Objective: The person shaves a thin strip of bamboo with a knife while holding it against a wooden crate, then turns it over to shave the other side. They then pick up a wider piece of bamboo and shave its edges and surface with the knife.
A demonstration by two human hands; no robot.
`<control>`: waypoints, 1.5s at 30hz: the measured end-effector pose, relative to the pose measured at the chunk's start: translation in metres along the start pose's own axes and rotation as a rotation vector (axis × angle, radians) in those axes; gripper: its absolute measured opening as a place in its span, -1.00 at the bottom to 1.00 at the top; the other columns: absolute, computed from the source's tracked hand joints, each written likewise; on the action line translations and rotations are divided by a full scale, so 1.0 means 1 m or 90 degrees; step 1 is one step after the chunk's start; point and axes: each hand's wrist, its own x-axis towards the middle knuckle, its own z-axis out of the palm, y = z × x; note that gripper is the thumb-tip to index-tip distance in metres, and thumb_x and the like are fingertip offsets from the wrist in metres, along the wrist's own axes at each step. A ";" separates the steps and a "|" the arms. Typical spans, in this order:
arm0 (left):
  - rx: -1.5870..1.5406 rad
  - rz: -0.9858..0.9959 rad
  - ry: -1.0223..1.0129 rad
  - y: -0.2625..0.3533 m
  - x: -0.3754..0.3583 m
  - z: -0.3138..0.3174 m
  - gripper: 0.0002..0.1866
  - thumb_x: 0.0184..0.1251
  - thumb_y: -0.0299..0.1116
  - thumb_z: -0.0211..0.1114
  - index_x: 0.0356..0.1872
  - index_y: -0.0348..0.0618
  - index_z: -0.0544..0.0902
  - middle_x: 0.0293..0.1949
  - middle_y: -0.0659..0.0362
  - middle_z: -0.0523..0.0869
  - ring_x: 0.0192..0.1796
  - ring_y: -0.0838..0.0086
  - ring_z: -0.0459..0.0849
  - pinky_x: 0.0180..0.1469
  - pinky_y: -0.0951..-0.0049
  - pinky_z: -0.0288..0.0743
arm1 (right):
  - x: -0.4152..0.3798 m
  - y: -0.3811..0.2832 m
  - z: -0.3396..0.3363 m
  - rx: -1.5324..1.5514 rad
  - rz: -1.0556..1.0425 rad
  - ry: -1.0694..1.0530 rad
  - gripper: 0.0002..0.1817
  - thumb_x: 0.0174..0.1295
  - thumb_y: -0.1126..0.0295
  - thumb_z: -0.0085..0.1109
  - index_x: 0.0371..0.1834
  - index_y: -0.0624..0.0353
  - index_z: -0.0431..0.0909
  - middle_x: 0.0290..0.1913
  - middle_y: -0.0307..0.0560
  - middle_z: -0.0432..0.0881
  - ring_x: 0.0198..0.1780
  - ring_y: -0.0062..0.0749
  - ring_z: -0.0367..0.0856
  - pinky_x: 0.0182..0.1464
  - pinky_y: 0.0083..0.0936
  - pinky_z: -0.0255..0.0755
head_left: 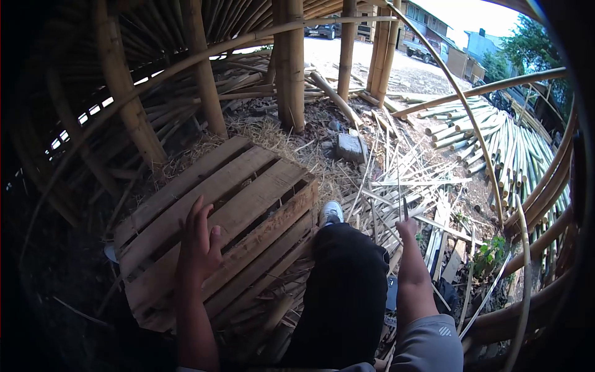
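My left hand (199,245) hovers flat with fingers apart just over a wooden slat crate (248,186) that lies in front of me on the ground. My right hand (407,229) is closed around a thin dark blade-like tool (405,208) that points upward, held out past my right knee. My right leg in dark trousers (344,285) stretches forward, ending in a white shoe (331,212) beside the crate's right corner. Split bamboo strips (396,186) lie scattered just beyond the right hand.
Thick bamboo posts (290,62) stand behind the crate. Long bent bamboo poles (471,124) arch overhead. A stack of green bamboo culms (514,149) lies at the right. A grey stone block (351,147) sits on straw. Buildings and vehicles show far back.
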 end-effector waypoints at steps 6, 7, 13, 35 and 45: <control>0.041 -0.069 -0.046 -0.018 -0.009 0.021 -0.43 0.48 -0.10 -0.03 0.37 -0.25 0.24 0.48 -0.18 0.10 0.50 -0.09 0.10 0.53 -0.13 -0.21 | -0.009 -0.079 -0.050 0.242 -0.178 0.007 -0.80 0.00 0.54 0.24 -0.45 0.19 0.36 -0.59 -0.18 0.50 -0.62 -0.48 0.54 -0.63 -0.46 0.36; 0.055 -0.078 -0.062 -0.016 -0.008 0.020 -0.42 0.47 -0.09 -0.03 0.37 -0.25 0.25 0.47 -0.20 0.12 0.49 -0.09 0.12 0.53 -0.14 -0.22 | -0.007 -0.093 -0.060 0.258 -0.198 -0.007 -0.78 0.02 0.54 0.27 -0.46 0.17 0.35 -0.62 -0.20 0.47 -0.68 -0.52 0.48 -0.69 -0.49 0.30; 0.054 -0.069 -0.047 -0.025 -0.012 0.025 -0.40 0.46 -0.02 -0.02 0.35 -0.23 0.30 0.45 -0.22 0.18 0.48 -0.06 0.19 0.52 -0.18 -0.23 | -0.097 -0.226 -0.174 0.293 -0.307 -0.095 -0.65 0.09 0.47 0.41 -0.50 0.11 0.31 -0.69 -0.31 0.37 -0.76 -0.62 0.35 -0.77 -0.57 0.16; -0.001 -0.051 -0.014 -0.027 -0.017 0.030 -0.37 0.39 -0.05 0.12 0.31 -0.31 0.34 0.39 -0.24 0.27 0.49 0.03 0.19 0.48 -0.24 -0.19 | -0.366 -0.563 -0.112 0.104 -0.742 -0.494 -0.76 0.04 0.51 0.30 -0.41 0.23 0.35 -0.68 -0.25 0.38 -0.73 -0.58 0.36 -0.74 -0.55 0.22; -0.021 -0.034 0.021 -0.031 -0.017 0.026 -0.39 0.32 -0.11 0.20 0.25 -0.34 0.37 0.31 -0.27 0.38 0.40 -0.03 0.34 0.42 -0.28 0.01 | -0.306 -0.579 0.065 -0.216 -0.841 -0.438 -0.62 0.06 0.37 0.21 -0.23 0.57 0.48 -0.57 0.12 0.63 -0.64 -0.26 0.65 -0.64 -0.38 0.56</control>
